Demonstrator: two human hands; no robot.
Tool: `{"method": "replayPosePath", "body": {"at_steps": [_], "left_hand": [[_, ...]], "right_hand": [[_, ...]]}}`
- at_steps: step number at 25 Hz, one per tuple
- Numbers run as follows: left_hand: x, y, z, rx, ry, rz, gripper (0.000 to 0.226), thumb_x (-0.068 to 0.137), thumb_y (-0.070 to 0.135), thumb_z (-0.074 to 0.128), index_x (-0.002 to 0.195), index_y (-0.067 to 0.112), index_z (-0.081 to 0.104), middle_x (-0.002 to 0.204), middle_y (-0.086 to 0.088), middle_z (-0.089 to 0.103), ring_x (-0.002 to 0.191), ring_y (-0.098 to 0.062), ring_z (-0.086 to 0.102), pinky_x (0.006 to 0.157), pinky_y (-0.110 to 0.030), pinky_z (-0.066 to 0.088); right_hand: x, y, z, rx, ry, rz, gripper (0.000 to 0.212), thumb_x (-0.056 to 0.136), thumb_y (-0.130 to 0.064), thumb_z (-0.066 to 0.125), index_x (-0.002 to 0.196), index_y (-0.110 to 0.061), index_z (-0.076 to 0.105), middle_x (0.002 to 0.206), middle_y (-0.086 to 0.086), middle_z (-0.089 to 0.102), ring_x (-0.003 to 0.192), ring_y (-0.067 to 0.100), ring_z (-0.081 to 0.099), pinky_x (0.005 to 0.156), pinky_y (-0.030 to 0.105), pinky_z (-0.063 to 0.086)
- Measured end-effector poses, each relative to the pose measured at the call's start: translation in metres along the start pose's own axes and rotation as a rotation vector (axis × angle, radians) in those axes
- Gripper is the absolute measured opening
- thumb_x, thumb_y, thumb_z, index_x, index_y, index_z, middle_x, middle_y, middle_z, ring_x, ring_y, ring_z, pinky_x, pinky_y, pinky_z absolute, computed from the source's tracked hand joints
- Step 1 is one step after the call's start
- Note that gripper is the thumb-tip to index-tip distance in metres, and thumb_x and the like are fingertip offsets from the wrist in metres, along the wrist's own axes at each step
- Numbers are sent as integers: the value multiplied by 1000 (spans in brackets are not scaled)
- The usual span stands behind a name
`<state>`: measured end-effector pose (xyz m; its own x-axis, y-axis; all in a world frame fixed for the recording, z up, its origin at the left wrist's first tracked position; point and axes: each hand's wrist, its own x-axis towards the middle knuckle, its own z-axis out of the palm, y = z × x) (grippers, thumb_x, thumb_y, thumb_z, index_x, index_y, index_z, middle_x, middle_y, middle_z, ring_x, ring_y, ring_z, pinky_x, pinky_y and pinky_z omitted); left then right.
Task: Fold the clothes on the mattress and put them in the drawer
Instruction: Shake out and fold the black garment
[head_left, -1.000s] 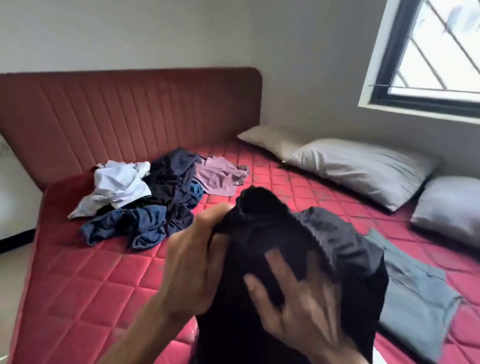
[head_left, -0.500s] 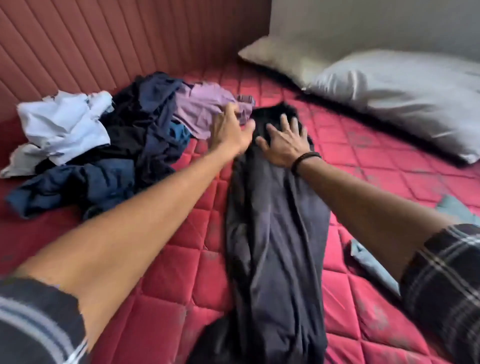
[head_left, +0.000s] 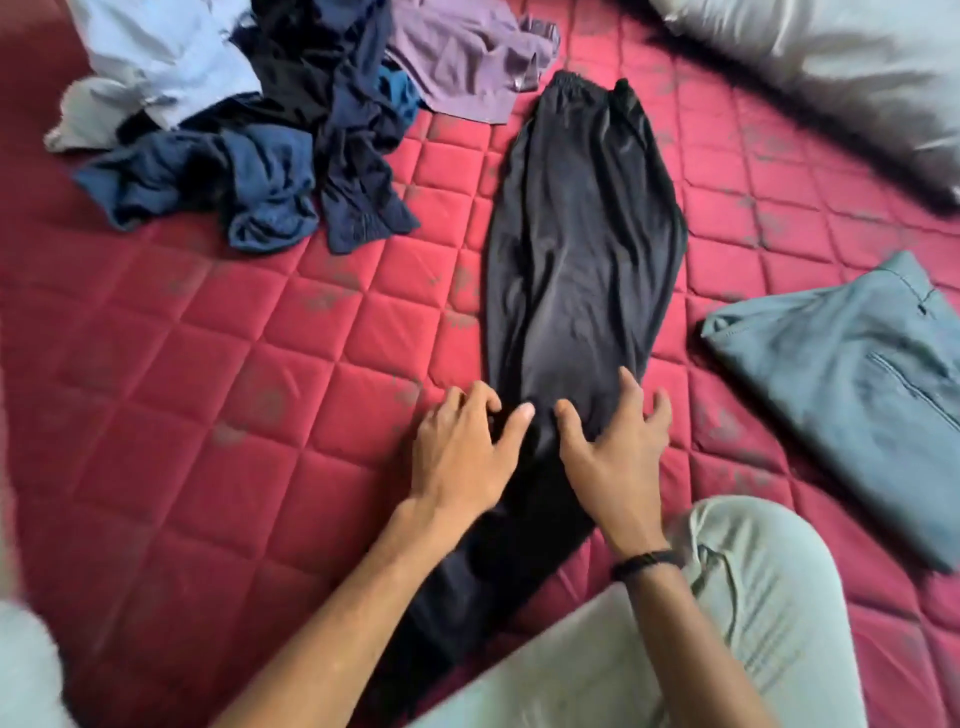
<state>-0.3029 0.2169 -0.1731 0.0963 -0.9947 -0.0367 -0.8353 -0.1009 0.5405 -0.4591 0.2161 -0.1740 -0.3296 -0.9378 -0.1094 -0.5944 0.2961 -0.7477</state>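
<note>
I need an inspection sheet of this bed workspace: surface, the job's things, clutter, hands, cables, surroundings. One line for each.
Surface: red quilted mattress, with grey marks.
Job's things: black trousers laid out long and flat; folded grey-green trousers to their right; unfolded pile of clothes at upper left.
Clutter: nothing seen.
Hands: left hand and right hand lie on the black trousers, fingers spread.
Cables: nothing seen.
Surroundings: grey pillow at upper right; the person's knee at lower right.
</note>
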Motion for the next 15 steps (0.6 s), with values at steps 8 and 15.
{"method": "replayPosePath", "body": {"at_steps": [8, 15], "left_hand": [[-107, -26, -66, -1042, -690, -636, 52, 93, 55, 61, 116, 11, 77, 116, -9, 76, 103, -19, 71, 103, -37, 50], [-173, -59, -128, -651, -1022, -643, 99, 73, 96, 23, 146, 36, 54, 144, 16, 59, 136, -9, 53, 120, -39, 33]], "right_hand": [[-97, -22, -40, 1009, -545, 374, 45, 94, -24, 73, 129, 3, 65, 128, 25, 68, 124, 40, 63, 111, 49, 47], [-193, -14, -33, 809, -782, 379, 38, 83, -23, 81, 113, -2, 74, 113, 20, 75, 101, 28, 73, 84, 38, 59]]}}
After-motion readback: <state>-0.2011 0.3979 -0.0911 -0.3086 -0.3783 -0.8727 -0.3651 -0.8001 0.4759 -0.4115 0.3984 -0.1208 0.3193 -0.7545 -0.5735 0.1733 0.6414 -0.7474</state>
